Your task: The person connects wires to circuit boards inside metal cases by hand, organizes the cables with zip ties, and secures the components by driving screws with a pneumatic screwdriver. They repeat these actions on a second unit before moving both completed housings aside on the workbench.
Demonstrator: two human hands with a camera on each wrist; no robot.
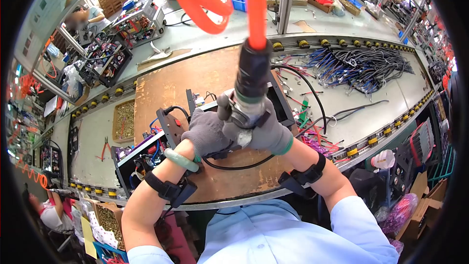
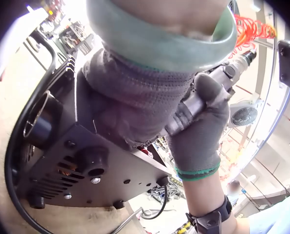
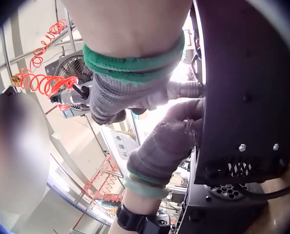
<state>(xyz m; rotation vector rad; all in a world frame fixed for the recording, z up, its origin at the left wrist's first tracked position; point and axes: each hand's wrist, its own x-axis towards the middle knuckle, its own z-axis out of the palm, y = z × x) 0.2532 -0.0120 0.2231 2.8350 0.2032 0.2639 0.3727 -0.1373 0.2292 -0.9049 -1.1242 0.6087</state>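
Observation:
Both hands wear grey knit gloves. My right hand (image 1: 271,129) grips an air screwdriver (image 1: 251,76), whose orange hose (image 1: 255,10) runs up from its top end. In the right wrist view the tool's ribbed front end (image 3: 186,90) points at the edge of a black metal case (image 3: 249,97). My left hand (image 1: 209,131) lies beside the tool's front end, at that case; its fingertips are hidden behind the case's edge, so I cannot tell what they hold. Feet, vent slots and screws show on the black case (image 2: 120,170) in the left wrist view.
A second opened case (image 1: 132,164) with wiring stands at left on the wooden board (image 1: 161,88). A black cable (image 1: 244,166) loops in front of the hands. Bundled wires (image 1: 361,68) lie right; a box of small parts (image 1: 123,121) and pliers (image 1: 104,149) lie left.

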